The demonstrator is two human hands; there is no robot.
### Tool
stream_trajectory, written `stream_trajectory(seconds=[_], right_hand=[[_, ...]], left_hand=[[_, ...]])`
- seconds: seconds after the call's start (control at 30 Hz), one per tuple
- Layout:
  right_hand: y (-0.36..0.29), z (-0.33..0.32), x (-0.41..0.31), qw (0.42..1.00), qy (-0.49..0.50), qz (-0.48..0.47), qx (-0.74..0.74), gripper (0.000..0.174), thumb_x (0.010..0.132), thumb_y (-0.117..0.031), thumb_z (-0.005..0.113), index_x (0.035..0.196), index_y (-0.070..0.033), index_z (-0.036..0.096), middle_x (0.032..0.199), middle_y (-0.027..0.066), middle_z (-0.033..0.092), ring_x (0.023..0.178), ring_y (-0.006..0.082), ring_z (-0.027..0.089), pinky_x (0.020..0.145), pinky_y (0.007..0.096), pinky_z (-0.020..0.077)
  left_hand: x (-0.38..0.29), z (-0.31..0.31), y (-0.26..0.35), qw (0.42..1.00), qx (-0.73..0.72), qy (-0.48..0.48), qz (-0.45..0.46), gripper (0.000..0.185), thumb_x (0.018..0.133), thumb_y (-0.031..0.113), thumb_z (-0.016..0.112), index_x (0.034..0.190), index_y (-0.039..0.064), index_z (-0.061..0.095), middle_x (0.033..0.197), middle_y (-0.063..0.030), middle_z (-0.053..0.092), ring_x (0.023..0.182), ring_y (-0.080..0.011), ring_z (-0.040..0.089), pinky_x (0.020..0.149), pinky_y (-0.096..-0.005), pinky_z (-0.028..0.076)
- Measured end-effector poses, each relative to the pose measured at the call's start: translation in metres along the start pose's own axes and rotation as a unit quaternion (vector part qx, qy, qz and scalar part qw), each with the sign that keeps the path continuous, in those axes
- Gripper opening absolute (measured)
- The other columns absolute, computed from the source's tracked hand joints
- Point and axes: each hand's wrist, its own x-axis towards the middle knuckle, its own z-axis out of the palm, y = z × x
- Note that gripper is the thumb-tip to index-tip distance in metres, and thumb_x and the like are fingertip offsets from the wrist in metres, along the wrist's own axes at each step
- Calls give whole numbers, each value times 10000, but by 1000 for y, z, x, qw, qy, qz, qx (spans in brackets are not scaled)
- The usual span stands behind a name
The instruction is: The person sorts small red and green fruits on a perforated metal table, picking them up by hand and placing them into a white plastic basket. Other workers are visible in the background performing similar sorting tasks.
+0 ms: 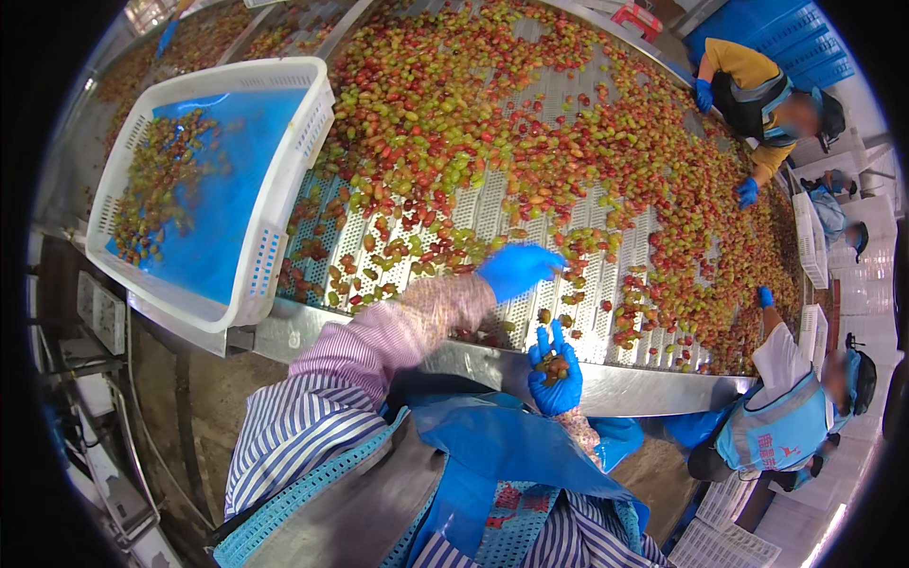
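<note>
My left hand [522, 271], in a blue glove, is held low over the perforated metal conveyor [589, 280], its fingers pointing right and partly curled. Whether anything is between its fingertips cannot be told. Nearer my body, at the conveyor's front edge, my right hand [555, 376] is turned palm up in a blue glove and cups several brownish grapes [552, 368]. Loose red and green grapes [426, 142] cover much of the conveyor, thickly towards the far side and more thinly near my hands.
A white plastic crate [273, 213] with a blue bottom and brownish grapes stands at the left. The metal rim [625, 389] runs before my body. Co-workers [774, 419] work at the right and far side, their gloved hands [747, 192] near the grapes. Blue crates [795, 50] are stacked behind.
</note>
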Motion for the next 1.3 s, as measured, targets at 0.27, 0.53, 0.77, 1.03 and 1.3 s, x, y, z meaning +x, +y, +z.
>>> stream_trajectory(seconds=[0.27, 0.53, 0.77, 1.03, 1.3], right_hand=[[18, 28, 21, 995, 43, -90, -21, 498, 1081, -373, 353, 1465, -61, 411, 1347, 128, 572, 1044, 196, 641, 741, 305, 583], [15, 116, 21, 815, 74, -175, -547, 271, 1014, -217, 536, 1227, -76, 626, 1151, 87, 663, 1007, 201, 662, 861, 355, 560], [46, 161, 31, 469, -171, -379, -779, 444, 843, -199, 699, 1276, -119, 648, 1360, 117, 578, 1335, 376, 459, 1161, 567, 264], [38, 113, 7, 567, 0, -302, -766, 378, 927, -81, 622, 1305, -99, 625, 1300, 132, 624, 1227, 312, 567, 1059, 427, 428], [81, 68, 6, 596, 3, -210, -775, 367, 942, -135, 618, 1308, -117, 621, 1277, 161, 621, 1197, 338, 581, 1026, 413, 455]], left_hand=[[-92, 41, 70, 992, -109, 47, -35, 650, 989, 414, 554, 1553, 202, 313, 1544, -142, 344, 1362, -356, 399, 1097, -493, 363], [-105, 25, 63, 516, -808, 9, -283, 599, 1029, 591, 338, 1491, 213, 388, 1394, -76, 493, 1276, -270, 498, 1088, -569, 386], [-121, -40, 57, 607, -729, 187, -254, 422, 1029, 258, 467, 1419, 99, 474, 1397, -117, 536, 1219, -265, 559, 1032, -410, 480], [-89, -303, 95, 358, -848, 129, 369, 594, 1030, 414, 459, 1475, 25, 400, 1476, -197, 449, 1370, -376, 422, 1157, -544, 342], [44, -163, -78, 968, 139, 20, -208, 368, 960, 254, 592, 1320, 193, 632, 1362, -84, 586, 1172, -295, 604, 1022, -415, 489]])
